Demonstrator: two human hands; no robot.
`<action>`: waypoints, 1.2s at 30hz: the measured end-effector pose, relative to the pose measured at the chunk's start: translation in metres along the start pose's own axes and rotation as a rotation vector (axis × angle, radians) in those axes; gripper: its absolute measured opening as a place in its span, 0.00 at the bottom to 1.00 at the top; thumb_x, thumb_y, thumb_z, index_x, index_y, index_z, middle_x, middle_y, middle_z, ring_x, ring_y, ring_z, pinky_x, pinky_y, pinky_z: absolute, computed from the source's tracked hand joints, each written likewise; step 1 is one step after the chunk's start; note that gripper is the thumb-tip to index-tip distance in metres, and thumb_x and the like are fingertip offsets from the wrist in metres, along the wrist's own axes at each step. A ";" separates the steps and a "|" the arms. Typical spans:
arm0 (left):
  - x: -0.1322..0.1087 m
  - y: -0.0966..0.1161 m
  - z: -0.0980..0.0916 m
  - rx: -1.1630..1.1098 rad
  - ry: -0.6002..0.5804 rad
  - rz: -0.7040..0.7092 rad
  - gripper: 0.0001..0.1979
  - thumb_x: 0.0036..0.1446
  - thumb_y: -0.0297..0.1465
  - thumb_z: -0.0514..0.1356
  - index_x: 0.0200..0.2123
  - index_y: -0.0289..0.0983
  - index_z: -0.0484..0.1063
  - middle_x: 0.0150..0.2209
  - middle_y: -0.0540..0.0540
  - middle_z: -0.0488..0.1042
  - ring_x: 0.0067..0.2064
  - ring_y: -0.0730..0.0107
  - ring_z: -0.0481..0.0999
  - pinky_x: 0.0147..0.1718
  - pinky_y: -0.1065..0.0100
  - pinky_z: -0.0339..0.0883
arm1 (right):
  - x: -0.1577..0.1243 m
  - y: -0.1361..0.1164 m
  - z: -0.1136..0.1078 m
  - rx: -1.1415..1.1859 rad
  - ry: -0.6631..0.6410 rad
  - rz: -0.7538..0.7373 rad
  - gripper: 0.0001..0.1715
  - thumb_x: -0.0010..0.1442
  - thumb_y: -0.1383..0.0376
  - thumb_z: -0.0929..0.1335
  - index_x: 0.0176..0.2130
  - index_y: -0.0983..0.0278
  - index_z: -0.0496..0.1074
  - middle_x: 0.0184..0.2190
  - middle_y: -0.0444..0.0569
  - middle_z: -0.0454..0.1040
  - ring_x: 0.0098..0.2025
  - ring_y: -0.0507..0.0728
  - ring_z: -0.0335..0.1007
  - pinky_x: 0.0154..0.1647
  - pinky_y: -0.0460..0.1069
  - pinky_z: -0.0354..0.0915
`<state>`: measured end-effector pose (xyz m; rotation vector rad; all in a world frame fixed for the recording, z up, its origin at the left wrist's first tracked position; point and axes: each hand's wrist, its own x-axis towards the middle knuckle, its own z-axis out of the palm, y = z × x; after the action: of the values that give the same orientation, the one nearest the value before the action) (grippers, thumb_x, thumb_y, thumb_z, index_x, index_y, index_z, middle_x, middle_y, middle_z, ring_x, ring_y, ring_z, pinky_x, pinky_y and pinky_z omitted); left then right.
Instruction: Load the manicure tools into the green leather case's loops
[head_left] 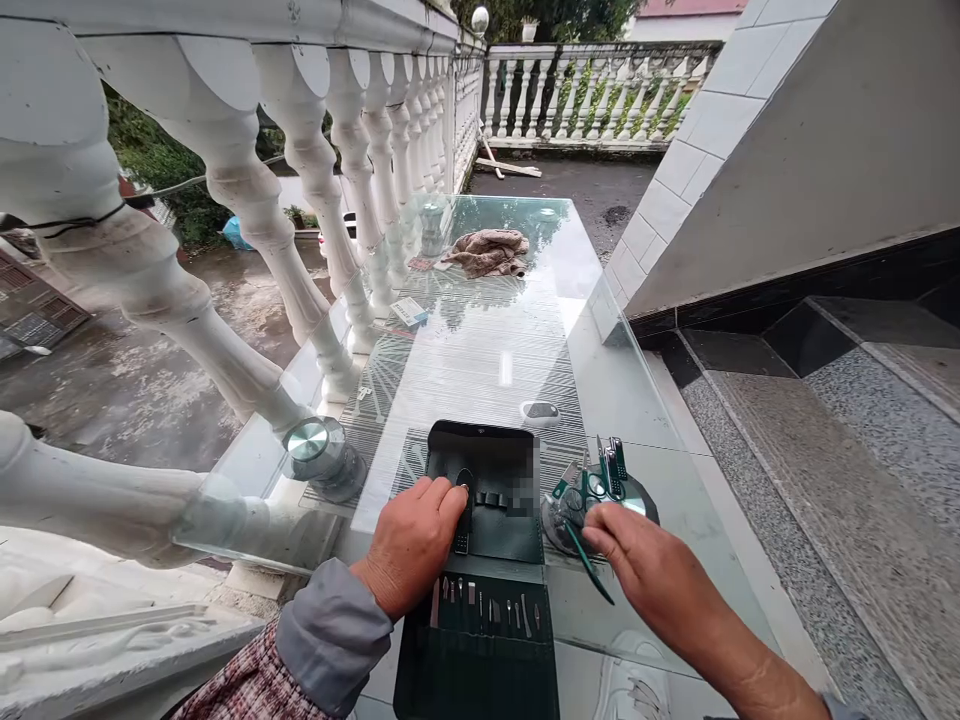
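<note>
A dark green tool case [487,590] lies open on the glass table [480,350], with several small metal tools in its lower flap. My left hand [411,545] is curled at the case's upper flap, its fingers pressing a dark tool [463,520] there. My right hand [652,570] pinches a thin green-handled tool [589,565] that points down and right. Just beyond its fingertips lies a loose pile of green-handled clippers and scissors [596,480].
A white balustrade [247,200] runs along the table's left side. Tiled steps [825,450] rise on the right. A brown cloth [489,252], a small box [409,313] and a small white oval object [540,411] lie farther along the glass. A round metal fitting [315,445] shows at left.
</note>
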<state>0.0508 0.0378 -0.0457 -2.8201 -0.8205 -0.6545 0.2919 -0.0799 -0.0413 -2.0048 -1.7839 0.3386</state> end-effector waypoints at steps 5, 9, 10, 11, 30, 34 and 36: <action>0.001 0.000 -0.001 0.020 -0.013 0.032 0.07 0.63 0.23 0.47 0.36 0.36 0.64 0.27 0.49 0.66 0.28 0.69 0.63 0.26 0.68 0.58 | -0.005 -0.012 0.009 -0.030 0.022 -0.100 0.13 0.64 0.63 0.57 0.28 0.60 0.62 0.24 0.43 0.66 0.26 0.51 0.63 0.26 0.46 0.58; 0.002 0.001 -0.001 0.029 -0.010 0.028 0.06 0.63 0.24 0.48 0.36 0.36 0.63 0.27 0.49 0.65 0.28 0.69 0.63 0.26 0.68 0.58 | -0.005 -0.016 0.013 -0.095 0.063 -0.153 0.14 0.65 0.64 0.56 0.28 0.61 0.62 0.24 0.43 0.65 0.25 0.51 0.62 0.25 0.46 0.56; 0.002 0.001 -0.001 0.033 -0.008 0.030 0.06 0.63 0.23 0.48 0.35 0.36 0.63 0.27 0.49 0.65 0.28 0.69 0.63 0.26 0.68 0.58 | -0.005 -0.018 0.014 -0.112 0.073 -0.164 0.15 0.65 0.64 0.56 0.28 0.61 0.62 0.24 0.44 0.65 0.25 0.51 0.61 0.25 0.46 0.56; 0.002 0.001 -0.001 0.038 -0.006 0.033 0.06 0.63 0.23 0.48 0.35 0.36 0.63 0.26 0.49 0.65 0.27 0.69 0.62 0.26 0.68 0.57 | -0.005 -0.019 0.016 -0.128 0.082 -0.173 0.15 0.65 0.64 0.56 0.28 0.62 0.62 0.24 0.44 0.65 0.25 0.51 0.61 0.25 0.46 0.55; 0.004 0.004 -0.004 0.064 -0.005 0.075 0.08 0.62 0.22 0.46 0.35 0.35 0.64 0.26 0.49 0.64 0.27 0.68 0.62 0.25 0.67 0.57 | 0.005 -0.048 0.041 -0.405 0.330 -0.150 0.17 0.65 0.67 0.56 0.27 0.63 0.65 0.23 0.46 0.64 0.24 0.52 0.61 0.25 0.47 0.53; 0.003 0.004 -0.003 0.060 0.004 0.073 0.08 0.63 0.23 0.47 0.36 0.35 0.64 0.26 0.49 0.64 0.27 0.68 0.62 0.25 0.67 0.58 | 0.007 -0.046 0.039 -0.241 0.315 -0.123 0.14 0.65 0.64 0.57 0.32 0.63 0.65 0.26 0.47 0.67 0.28 0.53 0.65 0.28 0.47 0.59; 0.003 0.004 -0.003 0.055 0.000 0.073 0.08 0.63 0.23 0.46 0.36 0.35 0.64 0.26 0.49 0.64 0.27 0.68 0.62 0.25 0.67 0.58 | 0.004 -0.045 0.033 -0.117 0.276 -0.114 0.10 0.64 0.63 0.58 0.35 0.62 0.65 0.30 0.48 0.69 0.30 0.54 0.67 0.29 0.47 0.62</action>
<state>0.0539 0.0351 -0.0414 -2.7858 -0.7202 -0.6122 0.2379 -0.0670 -0.0487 -1.9080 -1.7654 -0.0772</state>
